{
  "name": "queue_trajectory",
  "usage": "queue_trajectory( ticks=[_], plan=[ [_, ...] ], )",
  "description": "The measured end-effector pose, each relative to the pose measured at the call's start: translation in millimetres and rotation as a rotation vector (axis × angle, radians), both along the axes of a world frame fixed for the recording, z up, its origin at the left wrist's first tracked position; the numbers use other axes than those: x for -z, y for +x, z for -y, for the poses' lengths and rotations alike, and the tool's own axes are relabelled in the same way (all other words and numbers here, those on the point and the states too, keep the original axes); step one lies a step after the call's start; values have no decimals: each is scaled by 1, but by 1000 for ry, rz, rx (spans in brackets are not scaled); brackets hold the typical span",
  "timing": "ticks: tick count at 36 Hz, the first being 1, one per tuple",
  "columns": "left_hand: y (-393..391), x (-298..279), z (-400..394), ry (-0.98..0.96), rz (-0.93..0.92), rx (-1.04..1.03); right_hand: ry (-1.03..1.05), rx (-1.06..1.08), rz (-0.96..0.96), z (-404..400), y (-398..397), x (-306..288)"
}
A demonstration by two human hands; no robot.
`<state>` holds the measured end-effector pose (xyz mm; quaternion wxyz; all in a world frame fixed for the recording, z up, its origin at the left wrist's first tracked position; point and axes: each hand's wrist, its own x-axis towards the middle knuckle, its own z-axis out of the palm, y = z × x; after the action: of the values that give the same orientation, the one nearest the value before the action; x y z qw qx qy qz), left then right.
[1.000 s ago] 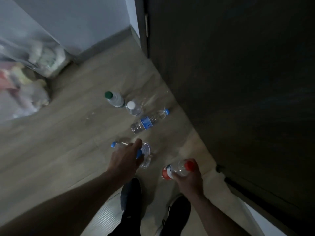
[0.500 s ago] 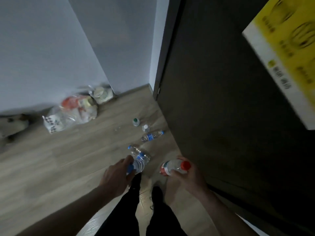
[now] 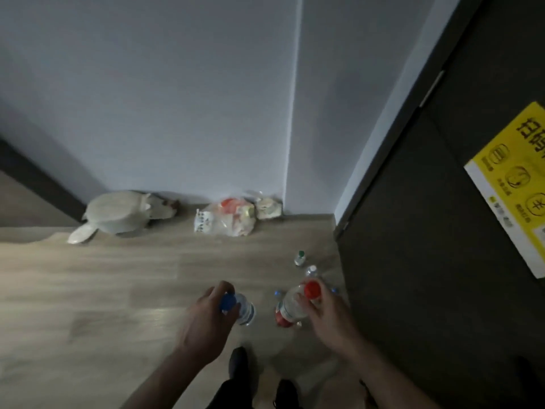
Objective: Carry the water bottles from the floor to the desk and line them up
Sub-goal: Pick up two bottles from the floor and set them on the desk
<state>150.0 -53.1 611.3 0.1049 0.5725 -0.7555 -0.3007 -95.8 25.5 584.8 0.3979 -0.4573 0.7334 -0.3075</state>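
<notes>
My left hand (image 3: 206,317) holds a clear water bottle with a blue cap (image 3: 240,308) off the floor, fingers around its neck. In my right hand (image 3: 327,314) is a clear bottle with a red cap and red label (image 3: 292,305), gripped near the cap. Farther away on the wooden floor stand a green-capped bottle (image 3: 300,258) and a white-capped bottle (image 3: 311,271). Two small blue caps (image 3: 277,293) of other floor bottles peek out beside my right hand; their bodies are hidden. No desk is in view.
A dark door or cabinet (image 3: 427,261) fills the right side, bearing a yellow sign (image 3: 513,184). Plastic bags of goods (image 3: 233,219) and a pale cloth bundle (image 3: 124,215) lie against the grey wall (image 3: 177,98). My dark shoes (image 3: 239,361) are below.
I have straightened up, so the view rose and the floor bottles look smaller. My left hand has lifted the blue-capped bottle off the floor. The right hand kept its red-capped bottle.
</notes>
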Motion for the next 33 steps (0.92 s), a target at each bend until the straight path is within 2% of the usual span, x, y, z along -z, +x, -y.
queue_trajectory(
  ticks=[7, 14, 25, 33],
  plan=[
    [101, -27, -5, -98, -62, -135, -72, -217, -37, 54, 76, -44],
    [225, -44, 4, -172, -95, -256, -163, -427, -93, 103, 201, -78],
    [434, -81, 32, -226, 18, -339, -239, -580, -88, 170, 426, -99],
    [552, -99, 80, -287, 95, -456, -295, -631, -70, 236, 553, -121]
  ],
)
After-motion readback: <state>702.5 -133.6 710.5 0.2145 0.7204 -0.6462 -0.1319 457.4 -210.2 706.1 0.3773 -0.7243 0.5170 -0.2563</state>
